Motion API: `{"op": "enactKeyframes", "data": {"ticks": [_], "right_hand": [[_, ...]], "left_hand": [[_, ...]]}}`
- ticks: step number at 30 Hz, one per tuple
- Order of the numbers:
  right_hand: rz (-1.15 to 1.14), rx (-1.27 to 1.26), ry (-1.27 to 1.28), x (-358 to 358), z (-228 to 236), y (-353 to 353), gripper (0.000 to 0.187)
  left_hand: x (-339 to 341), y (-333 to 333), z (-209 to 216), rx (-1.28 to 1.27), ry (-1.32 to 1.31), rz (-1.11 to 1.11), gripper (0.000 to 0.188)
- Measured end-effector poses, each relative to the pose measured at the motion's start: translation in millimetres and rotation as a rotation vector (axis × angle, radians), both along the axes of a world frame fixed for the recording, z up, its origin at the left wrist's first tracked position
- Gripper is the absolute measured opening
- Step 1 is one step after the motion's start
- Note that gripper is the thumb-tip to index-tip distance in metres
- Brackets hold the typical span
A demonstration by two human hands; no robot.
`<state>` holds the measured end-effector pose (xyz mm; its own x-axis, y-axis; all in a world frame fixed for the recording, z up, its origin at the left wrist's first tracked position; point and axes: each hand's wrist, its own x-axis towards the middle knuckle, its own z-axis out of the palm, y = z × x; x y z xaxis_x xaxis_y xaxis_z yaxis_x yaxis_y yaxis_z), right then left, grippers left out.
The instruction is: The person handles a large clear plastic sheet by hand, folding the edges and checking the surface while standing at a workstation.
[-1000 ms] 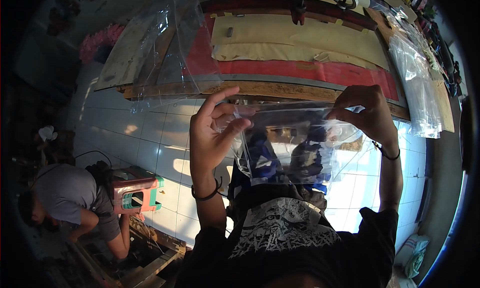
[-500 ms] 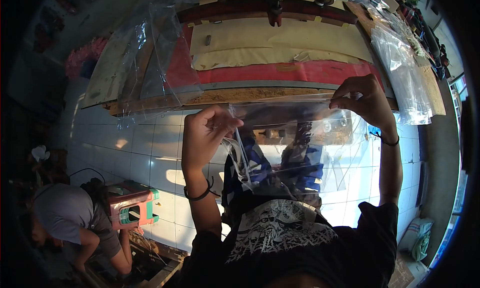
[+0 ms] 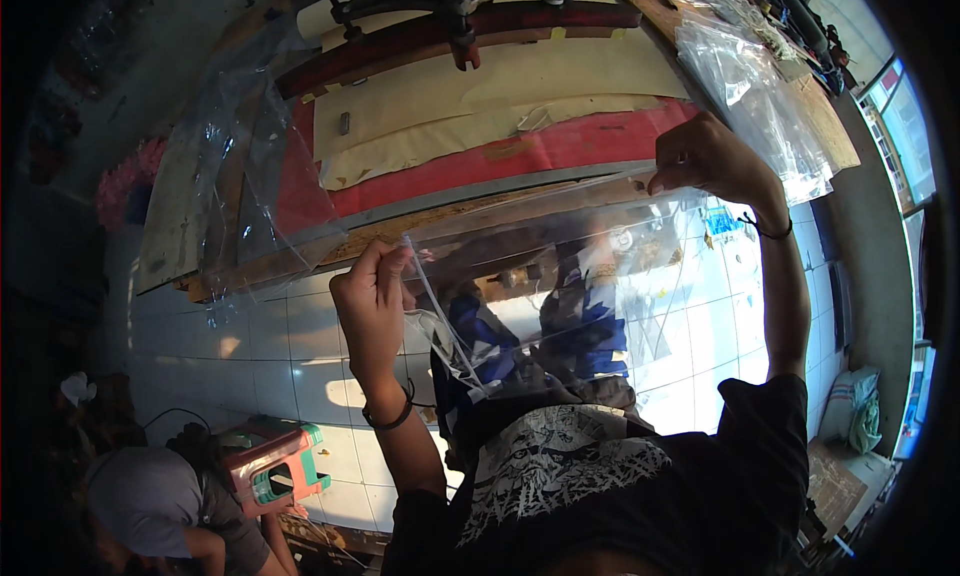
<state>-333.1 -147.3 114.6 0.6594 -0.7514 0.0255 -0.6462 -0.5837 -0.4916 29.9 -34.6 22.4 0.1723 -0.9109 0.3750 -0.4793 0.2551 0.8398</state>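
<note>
A clear plastic sheet, perhaps a bag, (image 3: 530, 241) hangs stretched between my two hands in front of my body. My left hand (image 3: 368, 301) pinches its left top corner between thumb and fingers, beside a whitish folded edge that runs down. At the other end, my right hand (image 3: 715, 161) has its fingers closed on the top right corner, higher than the left. The sheet's top edge passes close to the near edge of the worktable (image 3: 470, 196); whether they touch I cannot tell. My legs and the floor show through the plastic.
Across the worktable's far side runs a dark red bar (image 3: 550, 18) with black metal arms. Loose clear plastic lies at the left (image 3: 265, 176) and in a pile (image 3: 755, 101) at the right. A person (image 3: 145, 501) bends near a red-green stool (image 3: 275, 466) at lower left.
My left hand has moved left, away from the right hand, and the plastic is drawn out wider and straighter. The whole view has tilted, and the worktable now slants up to the right.
</note>
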Motion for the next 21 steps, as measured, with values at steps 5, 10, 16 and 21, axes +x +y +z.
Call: {"op": "enactKeyframes", "data": {"ticks": [5,10,16,21], "right_hand": [[-0.075,-0.09,-0.082,-17,-3,-19,0.021],[-0.337,-0.136,-0.09,-34,-34,-60,0.024],[-0.463,-0.277,-0.253,-35,-83,-55,0.025],[-0.546,-0.257,-0.2,-17,-73,-50,0.028]], "left_hand": [[-14,-15,18,-0.078,0.007,0.013,0.026],[-17,-78,62,0.128,-0.23,0.087,0.027],[-67,-72,42,-0.409,-0.581,-0.092,0.036],[-74,-80,-19,-0.217,-0.817,-0.11,0.071]]}}
